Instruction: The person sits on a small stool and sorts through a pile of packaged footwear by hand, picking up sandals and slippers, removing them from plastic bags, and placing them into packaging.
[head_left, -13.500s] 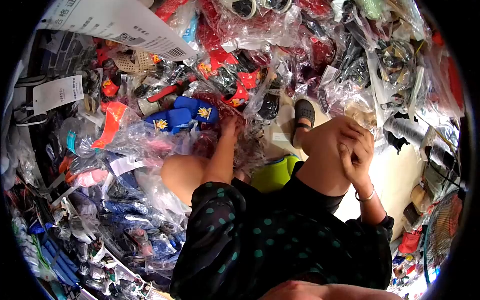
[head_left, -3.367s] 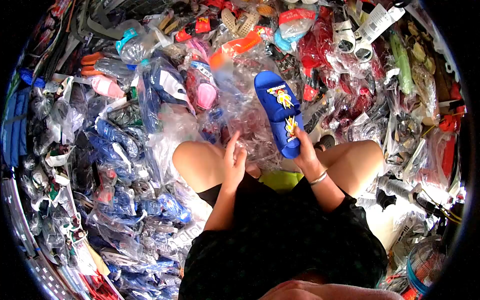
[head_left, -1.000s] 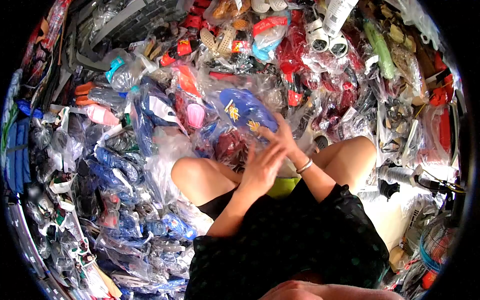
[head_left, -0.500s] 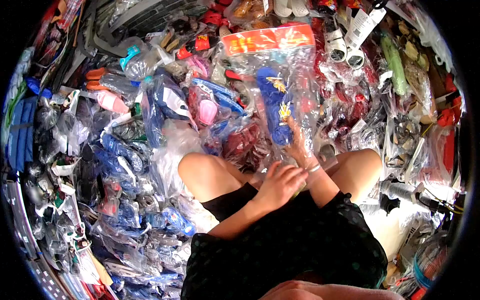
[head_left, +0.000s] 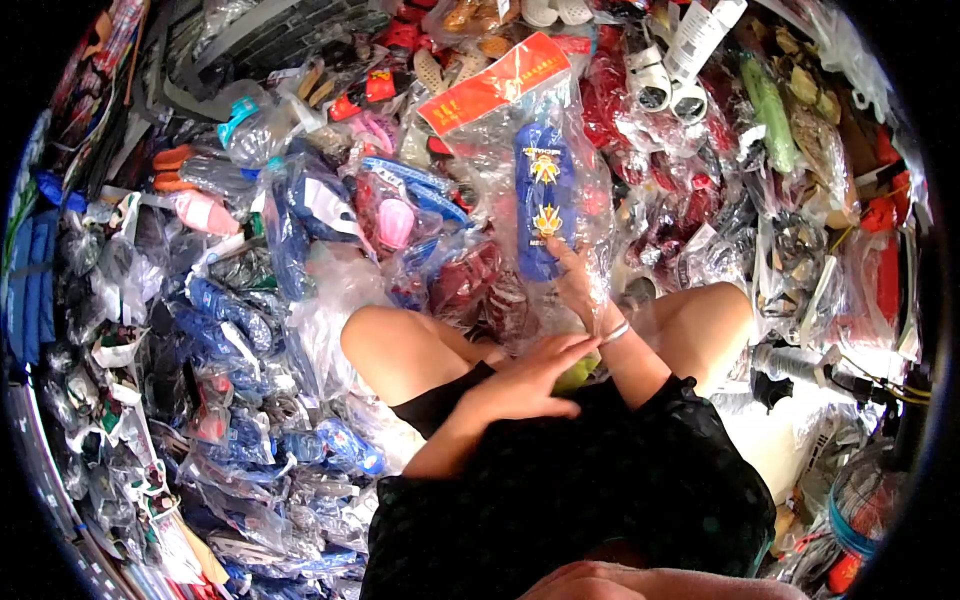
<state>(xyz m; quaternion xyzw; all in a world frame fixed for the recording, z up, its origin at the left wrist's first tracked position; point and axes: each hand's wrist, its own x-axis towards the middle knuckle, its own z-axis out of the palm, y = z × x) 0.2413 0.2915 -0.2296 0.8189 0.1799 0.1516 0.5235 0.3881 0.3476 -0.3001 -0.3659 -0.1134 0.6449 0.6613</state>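
Observation:
A blue slipper (head_left: 541, 195) with yellow emblems lies inside a clear plastic bag (head_left: 590, 180) that has a red-orange header strip (head_left: 497, 82). My right hand (head_left: 580, 285) is inside the bag, its fingers closed on the lower end of the slipper. Below it, my left hand (head_left: 530, 383) is by the bag's lower edge near my right wrist, thumb apart from the other fingers. Nothing shows in my left hand. The bag hangs over my lap, between my bent knees.
Bagged footwear is heaped around me: blue pairs (head_left: 235, 310) at the left, white sandals (head_left: 668, 85) and red bagged items (head_left: 605, 95) beyond. A pink item (head_left: 396, 222) lies left of the bag. A fan (head_left: 862, 505) stands at the lower right.
The blue slipper, earlier bare in my right hand, is now inside the clear bag. Since the last frame the header strip has tilted and shifted left, and my left hand has moved slightly down and left.

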